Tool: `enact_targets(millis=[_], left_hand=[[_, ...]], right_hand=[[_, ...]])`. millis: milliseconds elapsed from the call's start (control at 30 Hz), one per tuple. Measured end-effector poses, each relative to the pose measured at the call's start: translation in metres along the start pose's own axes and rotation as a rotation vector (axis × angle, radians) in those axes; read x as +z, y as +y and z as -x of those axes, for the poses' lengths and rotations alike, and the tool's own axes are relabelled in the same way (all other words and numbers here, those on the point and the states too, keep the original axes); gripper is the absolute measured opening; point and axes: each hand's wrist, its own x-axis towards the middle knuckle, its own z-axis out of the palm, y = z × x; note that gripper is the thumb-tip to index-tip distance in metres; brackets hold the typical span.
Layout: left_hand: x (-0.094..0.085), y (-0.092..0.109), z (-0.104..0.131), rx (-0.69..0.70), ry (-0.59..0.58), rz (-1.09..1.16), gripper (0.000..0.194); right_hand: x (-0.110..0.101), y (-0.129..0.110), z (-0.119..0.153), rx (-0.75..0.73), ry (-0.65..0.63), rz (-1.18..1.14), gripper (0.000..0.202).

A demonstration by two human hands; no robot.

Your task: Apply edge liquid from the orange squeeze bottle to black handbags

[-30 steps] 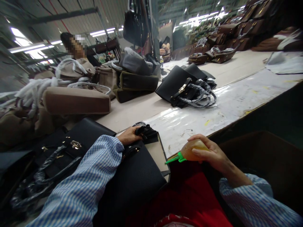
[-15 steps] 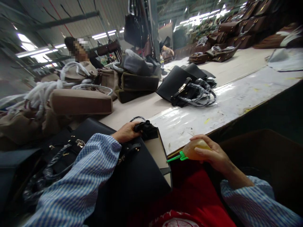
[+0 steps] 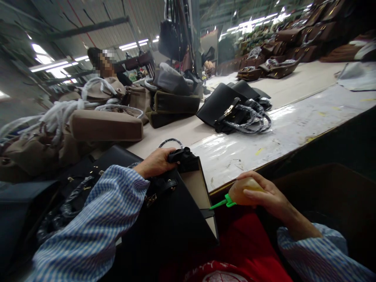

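Observation:
A black handbag lies in front of me with its beige inner side exposed along the right edge. My left hand is closed on bunched black material at the bag's upper end; its fingertips are partly hidden. In my right hand is a squeeze bottle of amber liquid, held tilted on its side. Its green nozzle points left, and the tip is at the bag's edge beside a dark strap. I cannot tell if the tip touches.
Black handbags with wrapped handles lie on the table. Taupe bags and olive bags are piled at the left. Brown bags stand at the far right. A co-worker is behind the pile.
The nozzle tip has moved down along the bag's edge, from the beige part to the dark strap. My left hand keeps its hold, and the view has shifted slightly.

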Motion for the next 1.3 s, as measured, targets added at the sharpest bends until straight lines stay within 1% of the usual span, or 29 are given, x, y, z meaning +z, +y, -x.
enact_targets(millis=[167, 300, 333, 467, 567, 667, 800, 933, 1067, 1133, 1200, 1300], left_hand=[[-0.007, 0.004, 0.004, 0.007, 0.027, -0.036, 0.022], [-0.013, 0.012, 0.010, 0.020, 0.059, -0.100, 0.020], [-0.015, 0.015, 0.012, 0.027, 0.073, -0.122, 0.019], [-0.026, 0.033, 0.021, 0.081, 0.166, -0.199, 0.015], [-0.036, 0.047, 0.027, 0.116, 0.229, -0.264, 0.012], [-0.042, 0.060, 0.033, 0.142, 0.285, -0.375, 0.007], [-0.044, 0.074, 0.046, 0.152, 0.367, -0.519, 0.007], [-0.041, 0.085, 0.066, 0.129, 0.407, -0.615, 0.004], [-0.042, 0.098, 0.081, 0.141, 0.449, -0.667, 0.009], [-0.044, 0.105, 0.085, 0.165, 0.455, -0.686, 0.014], [-0.046, 0.113, 0.086, 0.214, 0.435, -0.688, 0.016], [-0.046, 0.118, 0.081, 0.281, 0.348, -0.682, 0.016]], right_hand=[[0.006, -0.005, 0.000, -0.016, 0.073, -0.001, 0.057], [0.011, -0.010, 0.001, 0.022, 0.020, -0.005, 0.057], [0.013, -0.011, 0.002, 0.028, 0.025, -0.009, 0.058], [0.018, -0.014, 0.004, 0.010, 0.115, 0.006, 0.059], [0.021, -0.013, 0.001, -0.009, 0.142, -0.005, 0.060], [0.024, -0.009, -0.005, -0.048, 0.169, 0.011, 0.060], [0.026, -0.004, -0.015, -0.121, 0.187, 0.023, 0.058], [0.031, -0.005, -0.021, -0.169, 0.191, -0.005, 0.056], [0.034, -0.010, -0.024, -0.186, 0.178, -0.052, 0.056], [0.034, -0.013, -0.027, -0.210, 0.184, -0.056, 0.054], [0.033, -0.015, -0.029, -0.230, 0.193, -0.031, 0.050], [0.034, -0.016, -0.032, -0.251, 0.187, 0.027, 0.047]])
